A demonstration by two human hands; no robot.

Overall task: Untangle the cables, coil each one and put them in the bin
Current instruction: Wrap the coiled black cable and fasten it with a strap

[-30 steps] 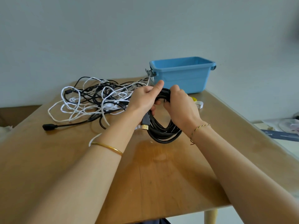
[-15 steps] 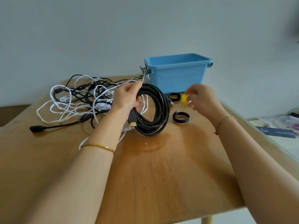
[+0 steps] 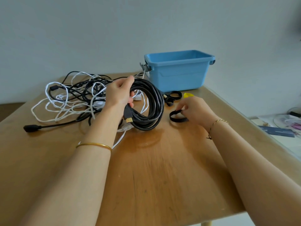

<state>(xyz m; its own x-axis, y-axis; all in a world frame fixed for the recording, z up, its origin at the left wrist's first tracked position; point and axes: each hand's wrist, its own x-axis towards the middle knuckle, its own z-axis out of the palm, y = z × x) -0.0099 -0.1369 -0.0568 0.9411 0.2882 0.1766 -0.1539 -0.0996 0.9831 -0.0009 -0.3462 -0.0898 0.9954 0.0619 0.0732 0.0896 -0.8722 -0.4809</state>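
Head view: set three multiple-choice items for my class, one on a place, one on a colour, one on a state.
1. Where does the bin stand?
A. On the table, at its far right corner.
B. On the floor.
C. On a chair.

2. What colour is the strap loop that the right hand pinches?
A. Red.
B. Black.
C. White.

3. What is the left hand doing?
A. Lying flat on the table.
B. Hanging idle.
C. Gripping the coiled black cable.

Answers:
1 A: the bin sits on the wood beyond the cables.
2 B: the loop is plainly black.
3 C: its fingers curl round the coil, which is lifted at one side.
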